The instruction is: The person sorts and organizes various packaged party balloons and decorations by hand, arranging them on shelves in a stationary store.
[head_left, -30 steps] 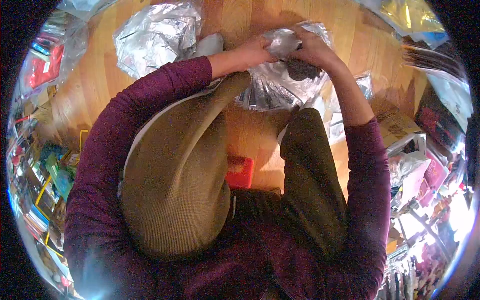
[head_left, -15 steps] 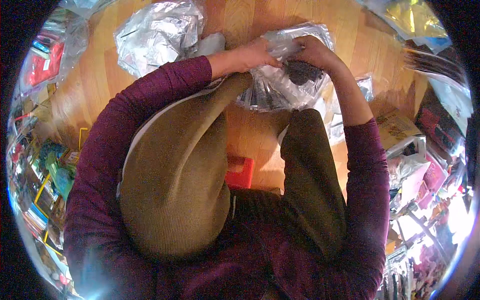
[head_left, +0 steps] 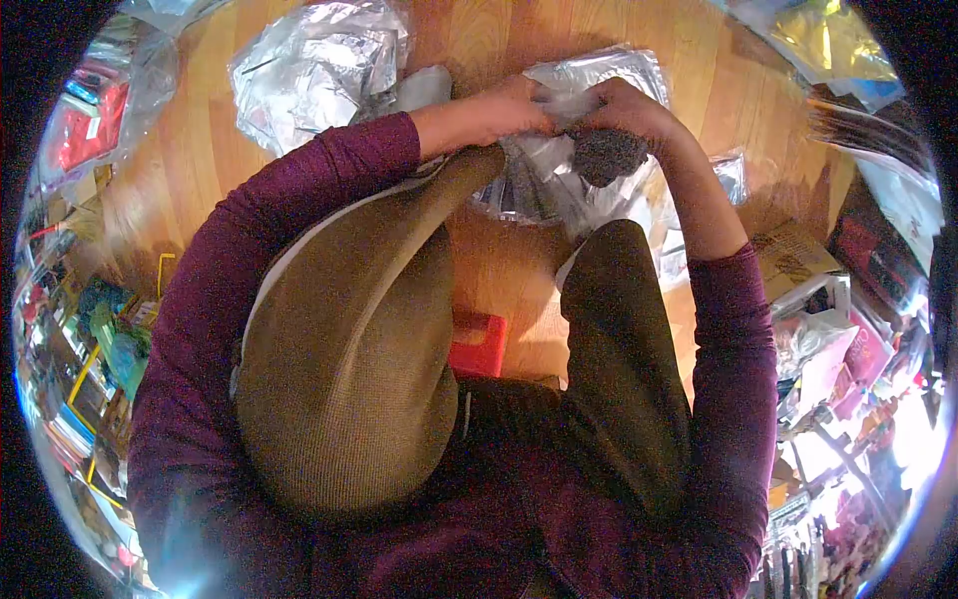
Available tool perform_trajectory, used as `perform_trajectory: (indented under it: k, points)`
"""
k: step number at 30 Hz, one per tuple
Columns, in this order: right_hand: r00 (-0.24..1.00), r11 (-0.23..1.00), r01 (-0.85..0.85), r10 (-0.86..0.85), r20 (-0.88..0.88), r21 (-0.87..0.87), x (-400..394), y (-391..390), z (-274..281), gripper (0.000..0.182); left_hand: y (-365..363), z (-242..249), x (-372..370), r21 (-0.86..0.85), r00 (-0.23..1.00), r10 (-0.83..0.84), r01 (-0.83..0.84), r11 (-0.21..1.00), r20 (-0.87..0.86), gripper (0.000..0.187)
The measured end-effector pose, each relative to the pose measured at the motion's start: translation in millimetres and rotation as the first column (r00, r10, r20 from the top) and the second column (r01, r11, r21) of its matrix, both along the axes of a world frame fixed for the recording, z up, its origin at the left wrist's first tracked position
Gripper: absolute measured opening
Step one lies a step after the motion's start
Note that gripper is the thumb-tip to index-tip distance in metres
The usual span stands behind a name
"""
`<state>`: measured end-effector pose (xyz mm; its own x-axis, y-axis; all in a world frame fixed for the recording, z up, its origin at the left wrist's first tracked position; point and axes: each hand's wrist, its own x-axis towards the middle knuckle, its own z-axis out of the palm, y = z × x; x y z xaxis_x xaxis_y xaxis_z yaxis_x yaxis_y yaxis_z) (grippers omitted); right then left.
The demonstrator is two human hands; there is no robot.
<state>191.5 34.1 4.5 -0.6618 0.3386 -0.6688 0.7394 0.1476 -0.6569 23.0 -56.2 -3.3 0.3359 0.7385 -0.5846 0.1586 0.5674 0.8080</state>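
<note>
Both of my hands meet above my knees over crinkled clear and silvery plastic bags [head_left: 619,68] on the wooden floor. My left hand [head_left: 519,108] has its fingers closed on a piece of translucent plastic [head_left: 571,106]. My right hand [head_left: 624,108] pinches the same plastic from the other side. Under my right hand is a dark grey, rough-textured bundle [head_left: 609,157], its upper part hidden by the fingers. A larger heap of clear plastic [head_left: 319,75] rests on the floor to the left of my hands.
A red object [head_left: 478,344] lies on the floor between my legs. Cardboard [head_left: 793,262] and pink packages [head_left: 863,354] are piled on the right. Bags with red contents [head_left: 95,125] and mixed items line the left. A yellow bag [head_left: 833,40] is at the top right.
Both hands have shifted slightly, and the plastic between them has changed shape. More of the dark grey bundle shows below my right hand.
</note>
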Motion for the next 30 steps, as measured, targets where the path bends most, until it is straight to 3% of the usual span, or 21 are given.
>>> perform_trajectory:
  k: [2, 4, 5, 7, 8, 10, 16, 19, 23, 25, 29, 30]
  points:
    - [0.998, 1.000, -0.004, 0.003, -0.061, -0.020, 1, -1, 9, 0.030, 1, 3, -2, 0.025, 0.997, -0.066, 0.067, 0.997, -0.035, 0.038]
    - [0.993, 0.999, -0.010, 0.005, -0.121, -0.039, 1, -2, 8, 0.029, -3, -2, -1, -0.004, 0.997, 0.048, -0.048, 0.999, 0.065, 0.039]
    - [0.992, 0.994, 0.072, -0.079, -0.093, -0.076, 2, -4, 5, 0.028, -4, -2, -1, -0.003, 0.997, 0.050, -0.050, 0.999, 0.065, 0.039]
    - [0.985, 0.982, 0.154, -0.161, -0.062, -0.111, 4, -4, 1, 0.027, -7, -4, -1, -0.127, 0.919, 0.180, -0.144, 0.981, 0.349, 0.040]
    - [0.986, 0.981, 0.141, -0.152, -0.073, -0.134, 4, -4, 6, 0.027, -6, 1, -2, -0.126, 0.919, 0.182, -0.146, 0.981, 0.349, 0.040]
    - [0.987, 0.980, 0.124, -0.138, -0.082, -0.156, 3, -5, 10, 0.027, -2, 11, -4, -0.003, 0.997, 0.040, -0.040, 0.999, 0.067, 0.036]
    - [0.991, 0.972, 0.121, -0.131, -0.039, -0.199, 2, -5, 20, 0.027, 3, 15, -2, 0.145, 0.974, -0.054, 0.087, 0.986, -0.219, 0.031]
    - [0.986, 0.967, 0.153, -0.165, -0.039, -0.206, 2, -5, 25, 0.030, 1, -4, -3, 0.292, 0.992, 0.010, 0.028, 0.956, -0.129, 0.040]
    - [0.965, 0.946, 0.253, -0.262, -0.020, -0.204, -3, -9, 42, 0.032, 5, 13, -5, 0.235, 0.986, -0.003, 0.044, 0.971, -0.169, 0.037]
    - [0.962, 0.936, 0.263, -0.273, -0.008, -0.232, -2, -10, 40, 0.032, 7, 15, -7, 0.231, 0.947, -0.150, 0.220, 0.948, -0.284, 0.035]
    - [0.946, 0.915, 0.293, -0.319, -0.055, -0.277, 2, -12, 33, 0.033, 8, 20, -6, 0.242, 0.959, -0.148, 0.207, 0.948, -0.241, 0.032]
    - [0.940, 0.909, 0.287, -0.328, -0.093, -0.302, 2, -12, 32, 0.033, 9, 24, -7, 0.278, 0.935, -0.152, 0.246, 0.928, -0.322, 0.031]
